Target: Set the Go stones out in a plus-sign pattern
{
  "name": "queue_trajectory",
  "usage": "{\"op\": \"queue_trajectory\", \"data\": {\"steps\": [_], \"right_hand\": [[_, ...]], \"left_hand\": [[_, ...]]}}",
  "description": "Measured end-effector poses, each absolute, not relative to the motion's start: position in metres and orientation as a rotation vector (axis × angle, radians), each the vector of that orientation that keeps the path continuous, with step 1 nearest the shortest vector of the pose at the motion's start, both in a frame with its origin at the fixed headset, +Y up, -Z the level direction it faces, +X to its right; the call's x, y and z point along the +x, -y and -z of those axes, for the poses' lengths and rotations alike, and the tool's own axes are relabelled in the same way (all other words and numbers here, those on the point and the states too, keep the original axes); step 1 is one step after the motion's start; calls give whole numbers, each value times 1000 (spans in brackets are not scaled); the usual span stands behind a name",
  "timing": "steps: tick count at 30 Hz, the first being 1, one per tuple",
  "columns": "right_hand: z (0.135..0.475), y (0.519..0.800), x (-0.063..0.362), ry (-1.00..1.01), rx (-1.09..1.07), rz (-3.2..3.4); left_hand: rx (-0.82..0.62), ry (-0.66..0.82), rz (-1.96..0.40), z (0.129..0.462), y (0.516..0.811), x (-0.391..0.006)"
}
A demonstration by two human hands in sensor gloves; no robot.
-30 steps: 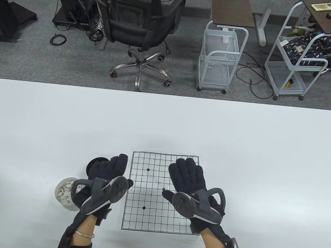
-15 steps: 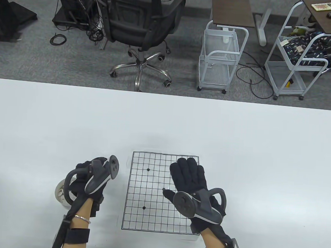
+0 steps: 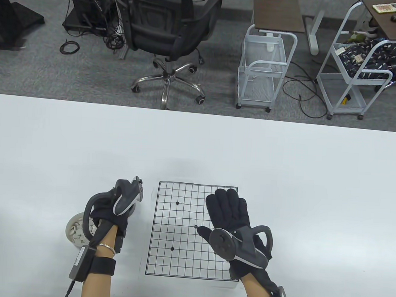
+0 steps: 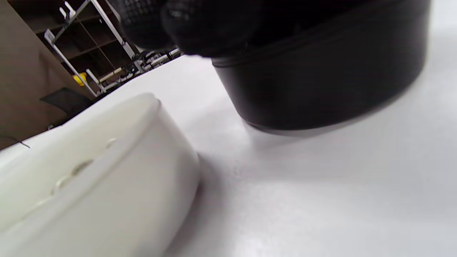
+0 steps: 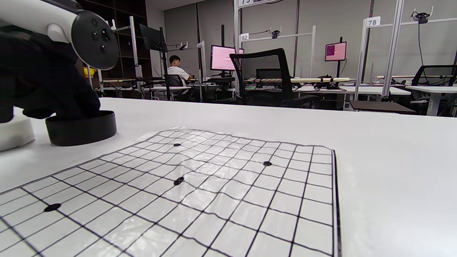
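Reaching into the black bowl (image 5: 81,127) beside the white bowl (image 3: 75,231) of stones, the left hand (image 3: 110,213) hides its fingers, grip unclear, while the flat, spread right hand (image 3: 229,217) steadies the board (image 3: 176,234), apparently stoneless.

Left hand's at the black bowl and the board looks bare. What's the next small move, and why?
Probably pinch one stone from the black bowl: the left hand is reaching into it, the right hand lies flat on the board, and no stones are placed yet.
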State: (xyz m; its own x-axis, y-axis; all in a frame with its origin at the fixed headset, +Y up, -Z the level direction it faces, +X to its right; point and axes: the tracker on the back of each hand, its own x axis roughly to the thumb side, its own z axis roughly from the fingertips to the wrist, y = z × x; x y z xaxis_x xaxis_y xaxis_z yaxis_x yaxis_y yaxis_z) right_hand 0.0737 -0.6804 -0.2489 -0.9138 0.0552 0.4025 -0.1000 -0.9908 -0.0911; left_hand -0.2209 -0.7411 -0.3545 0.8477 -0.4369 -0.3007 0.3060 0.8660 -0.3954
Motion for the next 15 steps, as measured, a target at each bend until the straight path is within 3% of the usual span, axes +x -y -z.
{"op": "queue_trajectory", "data": {"steps": [15], "right_hand": [[250, 681, 76, 145, 606, -2997]], "left_hand": [[-356, -370, 287, 359, 738, -234]]}}
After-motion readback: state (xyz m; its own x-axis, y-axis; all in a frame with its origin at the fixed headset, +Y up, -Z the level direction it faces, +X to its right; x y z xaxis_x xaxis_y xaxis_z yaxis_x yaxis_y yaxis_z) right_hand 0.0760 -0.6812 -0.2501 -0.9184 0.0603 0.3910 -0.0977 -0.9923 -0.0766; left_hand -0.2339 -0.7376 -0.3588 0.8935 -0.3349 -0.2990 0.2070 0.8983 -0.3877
